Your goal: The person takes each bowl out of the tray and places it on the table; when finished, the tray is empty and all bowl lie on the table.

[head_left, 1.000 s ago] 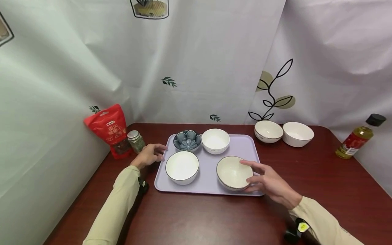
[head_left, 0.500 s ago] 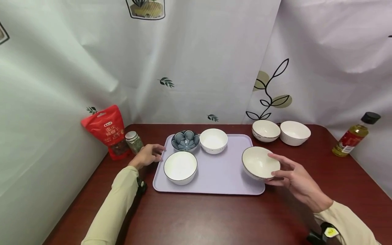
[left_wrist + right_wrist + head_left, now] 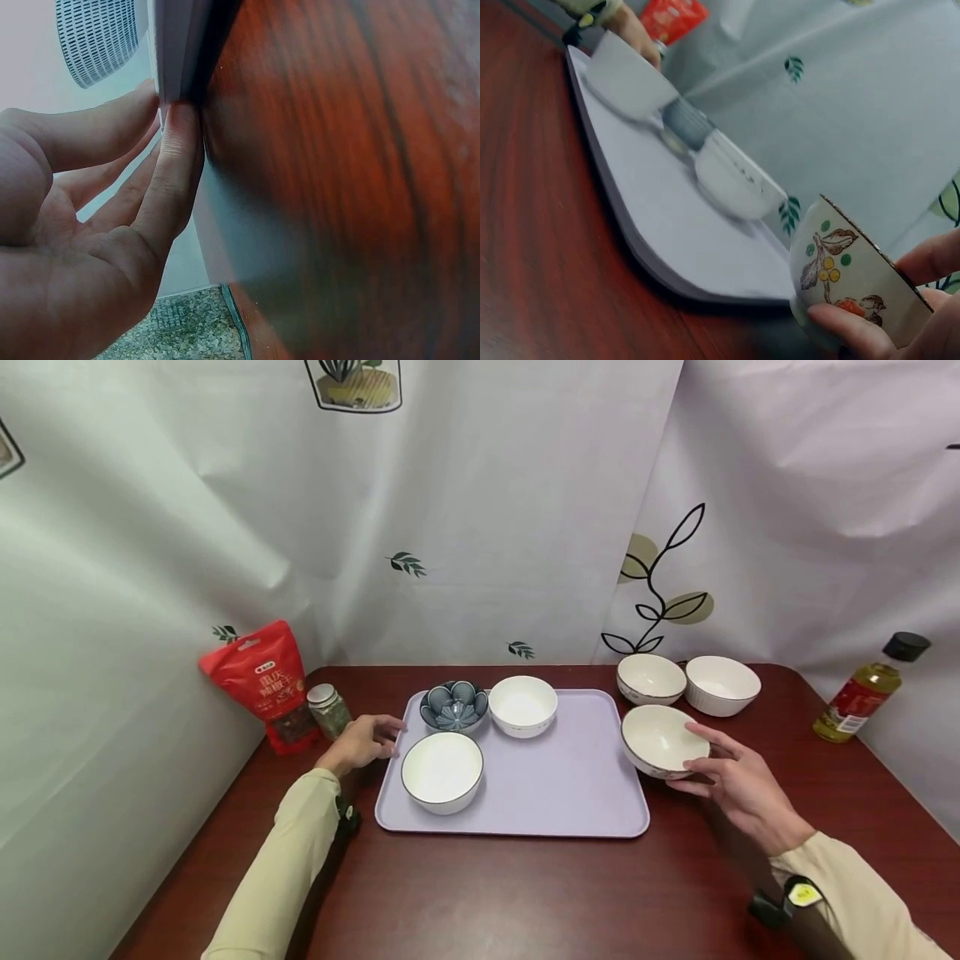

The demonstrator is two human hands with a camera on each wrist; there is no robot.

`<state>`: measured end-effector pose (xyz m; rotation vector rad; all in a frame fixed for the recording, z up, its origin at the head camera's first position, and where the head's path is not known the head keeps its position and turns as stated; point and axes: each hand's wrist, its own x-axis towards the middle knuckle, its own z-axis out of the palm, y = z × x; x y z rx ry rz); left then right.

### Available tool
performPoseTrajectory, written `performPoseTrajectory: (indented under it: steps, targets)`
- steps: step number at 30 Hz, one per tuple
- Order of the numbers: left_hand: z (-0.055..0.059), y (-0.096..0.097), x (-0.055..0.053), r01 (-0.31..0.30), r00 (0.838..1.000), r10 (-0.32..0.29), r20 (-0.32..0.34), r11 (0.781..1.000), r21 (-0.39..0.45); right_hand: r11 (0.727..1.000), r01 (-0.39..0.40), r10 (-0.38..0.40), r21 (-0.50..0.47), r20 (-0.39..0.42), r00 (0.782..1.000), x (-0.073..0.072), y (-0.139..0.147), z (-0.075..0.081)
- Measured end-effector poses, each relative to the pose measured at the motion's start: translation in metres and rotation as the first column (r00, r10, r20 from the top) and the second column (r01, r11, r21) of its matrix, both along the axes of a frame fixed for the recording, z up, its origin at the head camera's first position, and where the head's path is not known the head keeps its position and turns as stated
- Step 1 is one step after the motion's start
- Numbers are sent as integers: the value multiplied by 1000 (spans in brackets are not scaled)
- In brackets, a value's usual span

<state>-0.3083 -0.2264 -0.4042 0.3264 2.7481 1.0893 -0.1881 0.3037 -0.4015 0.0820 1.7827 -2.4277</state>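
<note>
My right hand [image 3: 746, 793] grips the right side of a cream bowl [image 3: 663, 742] with a brown rim, held just past the tray's right edge. The right wrist view shows leaves, yellow berries and an orange patch painted on this bowl [image 3: 847, 274], with fingers on its side and rim. My left hand [image 3: 363, 743] pinches the left edge of the lilac tray [image 3: 562, 785]; in the left wrist view the thumb and a finger [image 3: 176, 161] meet at its rim. On the tray stand a dark-rimmed white bowl [image 3: 442, 772], a blue petal-patterned bowl [image 3: 454, 706] and another white bowl [image 3: 522, 706].
Behind the held bowl, a patterned bowl [image 3: 651, 679] and a ribbed white bowl [image 3: 722, 685] stand side by side. An oil bottle [image 3: 862, 693] stands far right. A red pouch [image 3: 266, 681] and a glass jar [image 3: 330, 710] are at the left, by the curtain wall [image 3: 480, 510].
My right hand has lifted the cream bowl off the tray's front right and carried it right and back, past the tray's edge. My left hand stays at the tray's left edge.
</note>
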Motion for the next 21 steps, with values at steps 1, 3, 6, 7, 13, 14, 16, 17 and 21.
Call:
performPoseTrajectory:
  steps: [1, 3, 6, 7, 13, 14, 16, 17, 21]
  targets:
    - [0, 0, 0, -1, 1000, 1, 0, 1000, 1, 1000, 6, -6, 10, 14, 1000, -3, 1, -1]
    - [-1, 0, 0, -7, 1000, 7, 1, 1000, 1, 1000, 16, -17, 16, 42, 999, -9, 4, -3]
    - [-2, -1, -1, -6, 1000, 6, 4, 1000, 7, 1000, 27, -28, 10, 68, 997, -16, 8, -5]
    - [-2, -1, -1, -5, 1000, 5, 6, 1000, 8, 999, 33, -33, 1, 75, 997, -17, 9, -6]
    - [-2, 0, -1, -4, 1000, 4, 20, 1000, 6, 999, 33, -31, -28, 79, 996, -23, 13, -7]
    - [-2, -1, -1, -3, 1000, 2, 19, 1000, 4, 999, 33, -31, -32, 78, 996, -24, 13, -7]
    - [-2, -1, -1, -1, 1000, 1, 18, 1000, 4, 999, 34, -31, -37, 78, 996, -25, 12, -7]
    - [-2, -1, -2, -5, 1000, 5, 18, 1000, 5, 999, 33, -31, -36, 76, 997, -25, 12, -7]
    - [-1, -1, -2, -2, 1000, 2, 15, 1000, 8, 999, 23, -22, -26, 63, 998, -26, 10, -6]
